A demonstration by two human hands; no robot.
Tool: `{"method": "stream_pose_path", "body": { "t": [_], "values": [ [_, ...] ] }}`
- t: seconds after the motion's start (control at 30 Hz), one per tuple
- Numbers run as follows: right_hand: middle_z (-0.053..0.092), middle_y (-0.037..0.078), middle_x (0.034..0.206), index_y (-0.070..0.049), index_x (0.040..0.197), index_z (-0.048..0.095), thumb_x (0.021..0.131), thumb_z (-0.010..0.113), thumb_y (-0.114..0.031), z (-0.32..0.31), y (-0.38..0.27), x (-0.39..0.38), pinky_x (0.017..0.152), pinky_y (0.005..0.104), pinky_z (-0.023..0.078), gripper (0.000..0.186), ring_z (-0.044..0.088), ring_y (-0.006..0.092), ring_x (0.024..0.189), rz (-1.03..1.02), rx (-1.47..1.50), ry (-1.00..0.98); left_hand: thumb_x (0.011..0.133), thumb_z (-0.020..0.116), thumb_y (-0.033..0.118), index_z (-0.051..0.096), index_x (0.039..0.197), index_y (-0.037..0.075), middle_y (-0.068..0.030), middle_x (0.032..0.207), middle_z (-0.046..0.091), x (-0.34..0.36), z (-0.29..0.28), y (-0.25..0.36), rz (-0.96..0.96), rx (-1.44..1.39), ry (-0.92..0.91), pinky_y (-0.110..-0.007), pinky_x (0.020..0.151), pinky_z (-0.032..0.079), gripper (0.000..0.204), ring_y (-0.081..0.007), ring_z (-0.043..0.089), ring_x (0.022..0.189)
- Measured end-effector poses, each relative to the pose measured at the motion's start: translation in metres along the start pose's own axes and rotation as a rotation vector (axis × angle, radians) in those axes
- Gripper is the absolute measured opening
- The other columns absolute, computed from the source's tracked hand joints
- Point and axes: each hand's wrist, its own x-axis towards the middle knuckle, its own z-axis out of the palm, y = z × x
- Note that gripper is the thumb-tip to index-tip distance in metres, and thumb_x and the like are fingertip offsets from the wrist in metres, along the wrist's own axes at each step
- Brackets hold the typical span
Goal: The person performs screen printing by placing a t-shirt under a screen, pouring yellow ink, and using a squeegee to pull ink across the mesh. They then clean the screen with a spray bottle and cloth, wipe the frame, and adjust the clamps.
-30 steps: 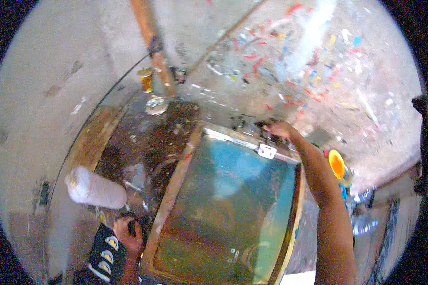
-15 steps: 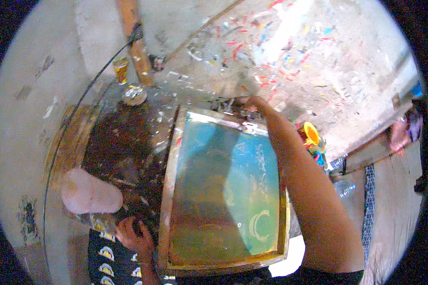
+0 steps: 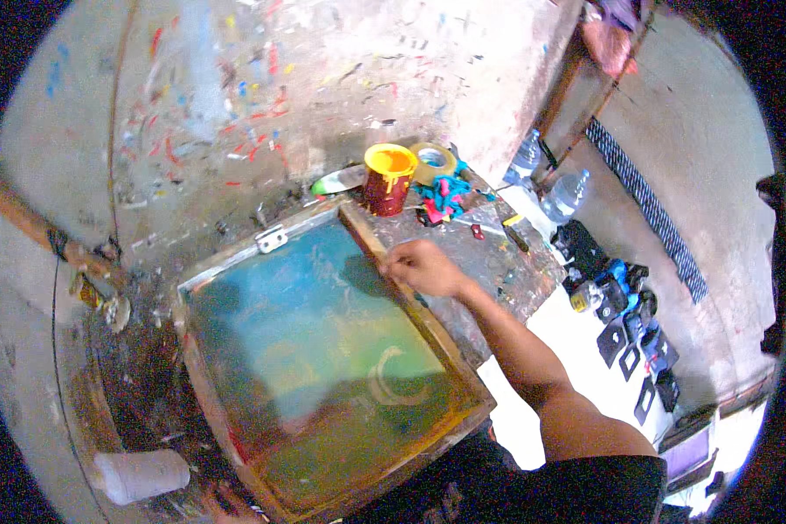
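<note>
A wooden-framed printing screen (image 3: 323, 332) lies in front of me, its mesh tinted blue to green, with a pale crescent mark at lower right. A metal hinge (image 3: 272, 239) sits on its far rail. Over the right rail is my right hand (image 3: 424, 267), fingers curled together; whatever they may hold is too small to make out. At the lower left edge, my left hand (image 3: 229, 505) is smeared and partly cut off, close to the screen's near left corner. A whitish cylindrical container (image 3: 141, 476) lies beside it.
Beyond the screen stand a dark red pot with a yellow rim (image 3: 386, 179), a tape roll (image 3: 434, 162) and a bright rag (image 3: 446, 196). Clear bottles (image 3: 567, 194) are further right. Dark printed pieces (image 3: 624, 323) lie on the right. A paint-spattered wall (image 3: 236, 87) rises behind.
The view has swung to the right, bringing the pot, tape and dark pieces into fuller sight. My right hand has come from the hinged far rail back to the right rail.
</note>
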Motion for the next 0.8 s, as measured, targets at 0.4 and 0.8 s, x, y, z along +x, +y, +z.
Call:
{"method": "stream_pose_path", "body": {
  "t": [0.4, 0.8],
  "values": [
    [0.061, 0.023, 0.126, 0.001, 0.117, 0.061, 0.087, 0.064, -0.033, -0.12, 0.183, 0.107, 0.103, 0.0545, 0.041, 0.046, 0.059, 0.0413, 0.114, 0.397, -0.576, 0.302, 0.095, 0.056, 0.013, 0.05, 0.121, -0.001, -0.0181, 0.112, 0.062, 0.042, -0.013, 0.098, 0.113, 0.074, -0.146, -0.044, 0.088, 0.042, 0.03, -0.0305, 0.058, 0.094],
    [0.062, 0.023, 0.123, -0.003, 0.126, 0.058, 0.087, 0.065, -0.024, -0.155, 0.167, 0.078, 0.096, 0.0467, 0.049, 0.044, 0.06, 0.0391, 0.114, 0.173, -0.554, 0.172, 0.096, 0.053, 0.01, 0.041, 0.128, -0.003, -0.0179, 0.113, 0.061, 0.039, 0.007, 0.123, 0.04, 0.113, -0.222, -0.039, 0.083, 0.041, 0.037, -0.0263, 0.058, 0.089]
  ]
}}
